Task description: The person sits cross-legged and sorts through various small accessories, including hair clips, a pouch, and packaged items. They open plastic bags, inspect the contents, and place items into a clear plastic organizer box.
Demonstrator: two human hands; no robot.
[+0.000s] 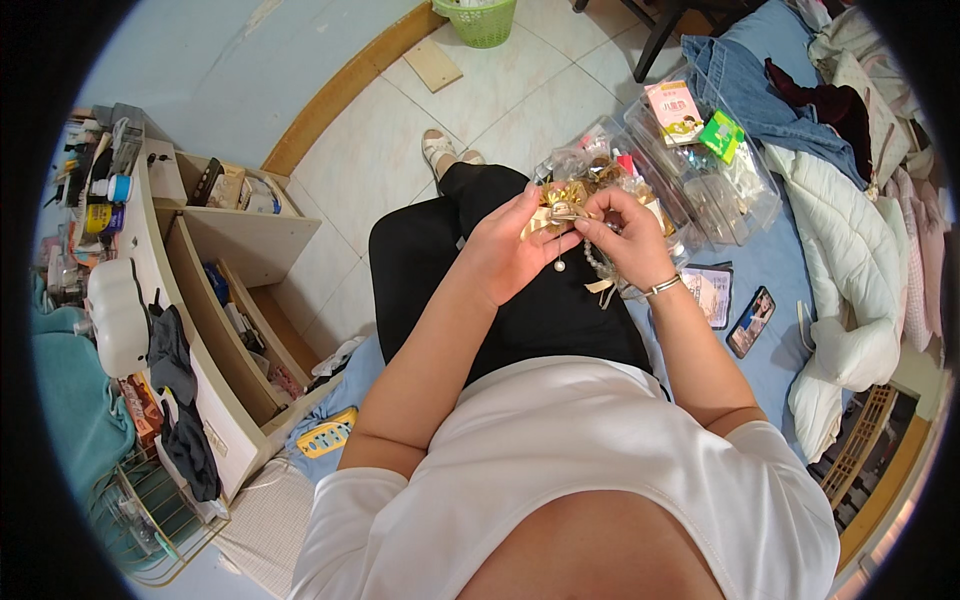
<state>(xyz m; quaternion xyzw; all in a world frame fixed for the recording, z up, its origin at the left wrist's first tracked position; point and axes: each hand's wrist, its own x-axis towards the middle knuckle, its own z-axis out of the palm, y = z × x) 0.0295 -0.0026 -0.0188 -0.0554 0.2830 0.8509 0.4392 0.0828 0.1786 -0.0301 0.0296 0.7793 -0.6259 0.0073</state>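
Observation:
Over my lap, my left hand [503, 248] holds a gold ribbon bow ornament [543, 218], its palm turned up with the fingers curled about it. My right hand [630, 238] pinches the ornament's right side between thumb and fingertips, and a bracelet circles that wrist. One pearl [559, 266] dangles below the bow. Beside my right hand hangs a strand of pale beads [597, 262], with a small ribbon end [601, 288] beneath it; whether these join the bow I cannot tell. My fingers partly cover the ornament.
Clear plastic boxes [735, 200] with packets and trinkets stand on the blue bedding, ahead to the right. Near them lie a phone [752, 322] and a flat, dark-edged case [708, 293]. On the left, a cabinet [235, 235] has its drawers pulled out. A white quilt [830, 235] is heaped at right.

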